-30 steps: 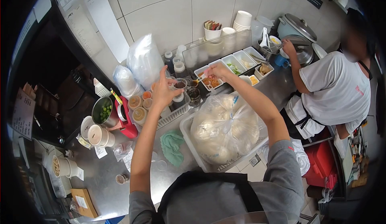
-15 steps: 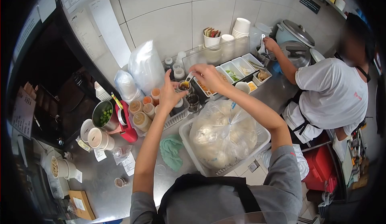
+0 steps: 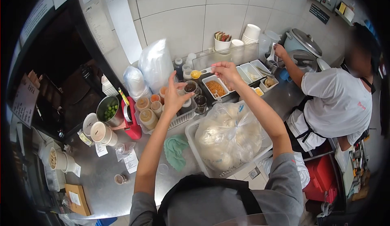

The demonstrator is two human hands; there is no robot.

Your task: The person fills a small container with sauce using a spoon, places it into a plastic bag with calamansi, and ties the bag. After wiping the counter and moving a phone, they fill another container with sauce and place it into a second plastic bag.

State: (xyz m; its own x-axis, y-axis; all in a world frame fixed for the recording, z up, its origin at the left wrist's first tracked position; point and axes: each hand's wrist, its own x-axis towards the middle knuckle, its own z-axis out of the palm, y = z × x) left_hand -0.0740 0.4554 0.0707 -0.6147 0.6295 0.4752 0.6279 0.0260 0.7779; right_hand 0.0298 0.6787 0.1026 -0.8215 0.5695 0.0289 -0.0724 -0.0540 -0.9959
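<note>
My left hand has its thumb and fingers spread beside an open jar of dark sauce; I make out nothing held in it. In my right hand is the handle of a small spoon with a yellow bowl, raised just behind and right of that jar. A second dark jar stands closer to me. Squeeze bottles fill a white basket at my left wrist. Right of the jars, an orange-brown topping lies in a tray.
A large clear bag of pale contents sits in a white crate. Green cloth, paper tubs, a red dispenser and a pot of green limes are on the counter. A co-worker reaches toward pots at right.
My right hand has lifted the spoon out of the dark jar and moved slightly right. My left hand stays by the jar. The whole view has shifted a little.
</note>
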